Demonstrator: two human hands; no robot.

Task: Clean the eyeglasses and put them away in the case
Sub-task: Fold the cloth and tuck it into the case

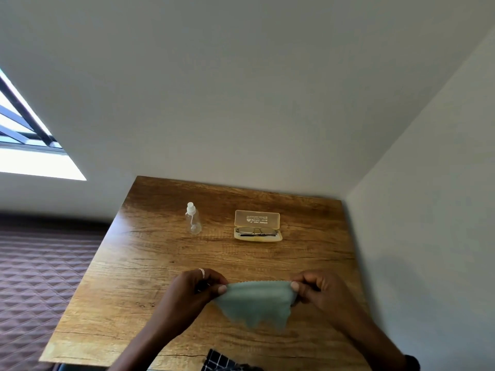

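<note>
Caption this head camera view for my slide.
Left hand and right hand pinch a cloth over a table; glasses lie in an open case near a spray bottle.

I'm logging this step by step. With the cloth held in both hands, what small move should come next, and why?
Probably the right hand should release the cloth and reach for the eyeglasses, leaving the cloth with the left hand: they lie in the open case. Whether they are already clean cannot be told.
</note>
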